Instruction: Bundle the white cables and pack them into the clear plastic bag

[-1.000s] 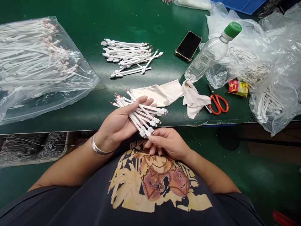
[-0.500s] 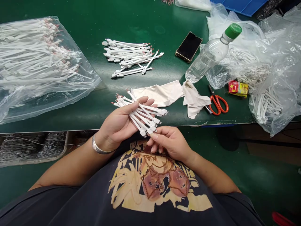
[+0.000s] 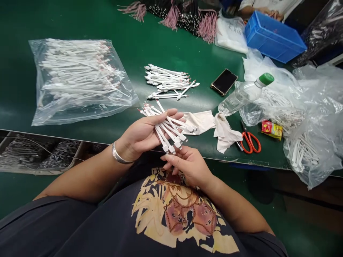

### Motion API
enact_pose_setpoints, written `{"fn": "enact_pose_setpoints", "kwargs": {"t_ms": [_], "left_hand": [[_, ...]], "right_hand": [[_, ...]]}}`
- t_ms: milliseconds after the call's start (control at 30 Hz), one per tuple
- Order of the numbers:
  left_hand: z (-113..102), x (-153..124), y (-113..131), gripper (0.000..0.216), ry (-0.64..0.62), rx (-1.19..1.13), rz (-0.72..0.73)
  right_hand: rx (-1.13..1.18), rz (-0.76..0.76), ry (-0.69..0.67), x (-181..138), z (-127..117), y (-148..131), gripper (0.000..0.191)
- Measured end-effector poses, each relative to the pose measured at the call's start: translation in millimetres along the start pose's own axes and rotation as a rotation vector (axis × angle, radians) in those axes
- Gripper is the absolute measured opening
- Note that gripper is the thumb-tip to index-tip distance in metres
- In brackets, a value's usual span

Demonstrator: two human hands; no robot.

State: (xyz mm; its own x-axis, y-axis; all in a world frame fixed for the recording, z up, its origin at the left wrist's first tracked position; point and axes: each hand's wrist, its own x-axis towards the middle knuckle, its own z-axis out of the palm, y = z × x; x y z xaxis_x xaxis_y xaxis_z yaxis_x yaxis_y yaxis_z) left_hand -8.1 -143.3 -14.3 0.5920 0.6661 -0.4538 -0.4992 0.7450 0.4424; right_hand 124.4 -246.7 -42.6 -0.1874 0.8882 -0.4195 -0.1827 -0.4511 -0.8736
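Note:
My left hand [image 3: 146,134], palm up, is closed around a bundle of short white cables [image 3: 171,129]. Flat connectors with small metal plugs fan out toward my right hand, while reddish bare wire ends stick out past the thumb. Just under the plugs is my right hand [image 3: 191,167], its fingers loosely bent and apart; nothing shows gripped in it. Some of its fingers are partly hidden behind the thumb and plugs. Beyond my hands, a loose pile of similar cables [image 3: 167,79] lies on the green table [image 3: 107,130].
At left lies a clear bag [image 3: 80,80] full of white cables. To the right are a cloth [image 3: 226,134], orange-handled scissors [image 3: 251,142], a phone [image 3: 224,82], a bottle [image 3: 238,98], a small red-yellow packet [image 3: 271,129] and plastic bags [image 3: 316,142]. A blue bin [image 3: 274,37] stands behind, near another person's hand [image 3: 274,15].
The camera view has shifted, showing more of the table's far side. My right thumb has moved off the plug tips slightly to the left; the left hand still holds the bundle.

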Motion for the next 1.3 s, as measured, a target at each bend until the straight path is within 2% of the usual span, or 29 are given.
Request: {"fn": "enact_pose_setpoints", "kwargs": {"t_ms": [167, 333, 567, 767, 867, 933, 1000, 1067, 1133, 1200, 1300], "left_hand": [[-1, -2, 9, 0.022, -0.039, 0.006, 0.033], [-4, -1, 10, 0.023, -0.058, 0.008, 0.038], [-1, 0, 3, 0.022, -0.077, -0.020, 0.038], [-3, 3, 2, 0.023, -0.040, 0.020, 0.028], [-2, 1, 9, 0.023, -0.073, 0.191, 0.147], [0, -4, 14, 0.023, -0.161, 0.471, 0.339], [-1, -8, 13, 0.028, -0.344, 0.861, 0.525], [-6, -10, 4, 0.036, -0.614, 1.250, 0.582], [-16, -8, -12, 0.039, -0.849, 1.520, 0.541], [-27, -5, -28, 0.042, -0.932, 1.661, 0.517], [-38, -1, -40, 0.047, -0.947, 1.736, 0.558]], "right_hand": [[0.095, -0.065, -0.024, 14, 9, -5, 0.028], [0.183, -0.063, -0.023, 16, 12, -2, 0.030], [0.225, 0.017, -0.046, 15, 15, -1, 0.024], [0.167, 0.064, -0.041, 13, 14, -2, 0.027], [0.101, 0.125, -0.144, 8, 7, 1, 0.030], [0.093, 0.173, -0.229, 3, -2, 7, 0.035], [0.158, 0.196, -0.303, -2, -13, 19, 0.050], [0.277, 0.184, -0.354, -7, -24, 33, 0.068], [0.391, 0.171, -0.364, -11, -31, 46, 0.078], [0.443, 0.199, -0.328, -12, -34, 54, 0.074], [0.436, 0.301, -0.258, -11, -31, 56, 0.054]]}}
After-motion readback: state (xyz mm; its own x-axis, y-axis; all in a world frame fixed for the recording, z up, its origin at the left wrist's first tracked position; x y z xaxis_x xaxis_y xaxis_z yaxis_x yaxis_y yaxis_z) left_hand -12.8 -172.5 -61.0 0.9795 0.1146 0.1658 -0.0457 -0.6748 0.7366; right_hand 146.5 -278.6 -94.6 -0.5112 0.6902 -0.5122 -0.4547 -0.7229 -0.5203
